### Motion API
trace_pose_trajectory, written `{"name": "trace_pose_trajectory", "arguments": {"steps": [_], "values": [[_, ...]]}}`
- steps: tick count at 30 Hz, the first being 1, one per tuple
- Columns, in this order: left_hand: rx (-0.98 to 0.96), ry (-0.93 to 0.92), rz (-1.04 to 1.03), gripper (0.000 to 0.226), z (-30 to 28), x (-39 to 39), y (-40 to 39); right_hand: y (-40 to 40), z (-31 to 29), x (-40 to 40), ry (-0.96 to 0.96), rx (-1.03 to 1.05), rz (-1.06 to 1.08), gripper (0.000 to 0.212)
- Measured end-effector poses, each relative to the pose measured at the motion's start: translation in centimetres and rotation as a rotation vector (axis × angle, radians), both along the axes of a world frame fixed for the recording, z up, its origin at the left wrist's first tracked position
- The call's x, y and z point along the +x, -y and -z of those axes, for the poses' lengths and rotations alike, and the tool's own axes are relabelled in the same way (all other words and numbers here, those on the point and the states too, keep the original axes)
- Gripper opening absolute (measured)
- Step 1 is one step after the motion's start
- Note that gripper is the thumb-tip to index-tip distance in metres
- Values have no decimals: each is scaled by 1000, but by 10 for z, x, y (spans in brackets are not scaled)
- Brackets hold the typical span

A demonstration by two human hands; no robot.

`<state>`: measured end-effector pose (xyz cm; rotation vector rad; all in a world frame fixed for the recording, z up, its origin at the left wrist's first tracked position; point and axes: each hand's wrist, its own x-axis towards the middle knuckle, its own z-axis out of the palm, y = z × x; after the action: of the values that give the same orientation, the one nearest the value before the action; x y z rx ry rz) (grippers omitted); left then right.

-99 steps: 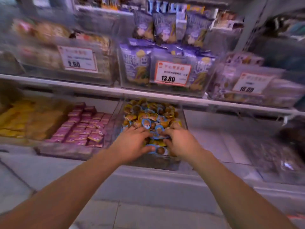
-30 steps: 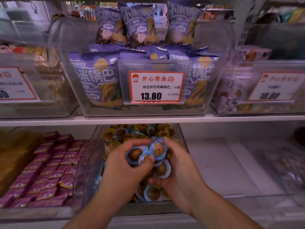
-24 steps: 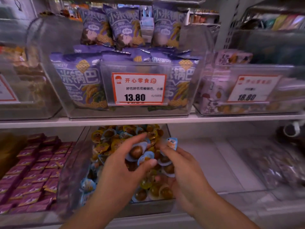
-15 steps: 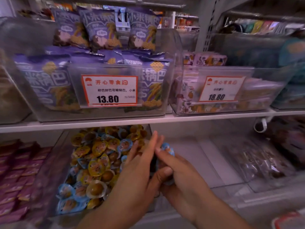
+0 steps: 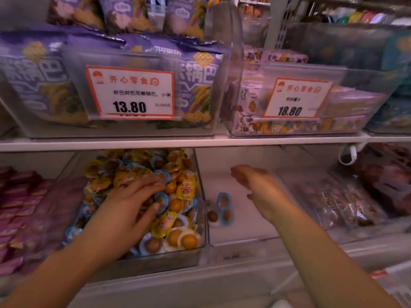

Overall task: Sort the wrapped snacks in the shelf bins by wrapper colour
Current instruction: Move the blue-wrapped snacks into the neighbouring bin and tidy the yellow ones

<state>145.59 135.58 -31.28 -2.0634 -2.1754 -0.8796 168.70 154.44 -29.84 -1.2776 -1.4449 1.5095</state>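
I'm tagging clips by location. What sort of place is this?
Most likely a snack shop aisle: clear shelf bins of wrapped snacks, printed price tags reading 13.80 and 18.80, and purple snack bags above.

Right hand (image 5: 258,187): it came away from the left hand, swung out over the neighbouring clear bin (image 5: 240,238), and hung there blurred, fingers loose, with nothing in its grip.
Blue-wrapped snacks (image 5: 223,208): a few landed in that neighbouring bin, near its left wall, where none had lain before.
Left hand (image 5: 131,203): it dropped back palm-down onto the mixed snack pile (image 5: 175,174), fingers spread across the wrappers.
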Motion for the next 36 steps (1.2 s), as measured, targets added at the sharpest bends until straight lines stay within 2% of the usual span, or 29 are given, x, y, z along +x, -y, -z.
{"name": "trace_pose_trajectory", "arguments": {"steps": [2,3,4,6,8,10,12,14,20,25,28,31,36], "values": [[-84,-118,18,53,2,-7,4,4,-5,-7,-24,197,64,14],[-118,-159,18,55,1,-9,7,12,-9,-13,-38,303,72,19],[-143,-191,6,56,0,-10,9,22,-12,-18,-35,427,57,24],[-177,-232,-54,56,-4,-14,15,45,-16,-32,56,747,-53,18],[-196,-241,-120,50,-6,-19,21,65,-18,-46,263,1072,-254,19],[-212,-240,-155,45,-7,-25,27,81,-16,-58,601,1221,-480,31],[-226,-219,-166,43,-6,-31,32,92,-15,-64,932,1190,-632,44],[-207,-179,-173,41,-5,-35,37,94,-15,-67,1079,1158,-670,50],[0,-13,-234,31,-6,-33,34,106,-15,-94,1114,1285,-548,49],[-125,-233,-142,71,4,-20,18,96,-6,-105,1147,1233,-498,77],[-164,-228,-142,79,4,-24,11,91,-5,-108,1129,1247,-540,92],[-101,-271,-148,66,-1,-27,8,84,-4,-113,1095,1221,-650,85],[13,-267,-232,35,-2,-29,11,81,-11,-112,1020,1147,-555,49]]}}
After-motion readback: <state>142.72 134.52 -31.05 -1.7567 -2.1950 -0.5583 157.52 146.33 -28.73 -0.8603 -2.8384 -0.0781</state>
